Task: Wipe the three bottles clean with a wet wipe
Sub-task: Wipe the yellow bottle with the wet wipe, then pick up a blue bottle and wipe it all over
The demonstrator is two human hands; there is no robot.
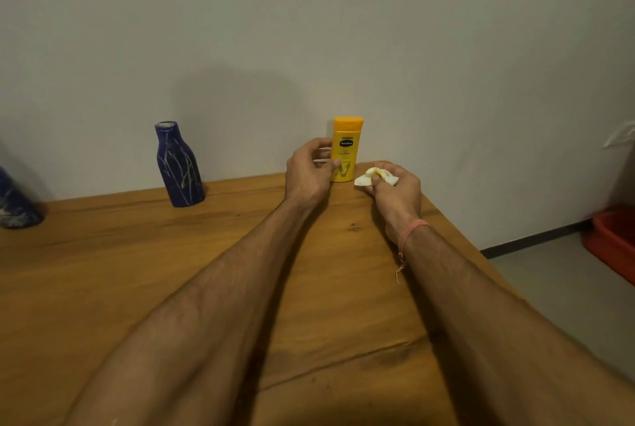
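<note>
A yellow lotion bottle (347, 151) stands upright at the far edge of the wooden table (171, 271), close against the pale wall (309, 30), its long axis vertical, its flat cap on top and its dark oval label facing the camera. The left hand (309, 173) is curled part-open around the bottle's left side, thumb and fingertips at or touching that edge; whether it actually grips cannot be told. Just right of the bottle, the right hand (395, 188) is closed around a crumpled white wet wipe (374, 178) stained yellow, held low by the tabletop and apart from the bottle. A thin pink thread bracelet (409, 236) circles the right wrist.

Three bottles are visible in all. A dark blue bottle with pale streaks (180, 164) stands upright well to the left, also near the wall, with its open mouth up. A second blue streaked bottle (17, 202) sits at the left frame edge, cut off by it. Nothing lies between the hands and the yellow bottle. Off the table's right end, a red plastic tub (611, 243) rests on the grey floor (549, 281)
</note>
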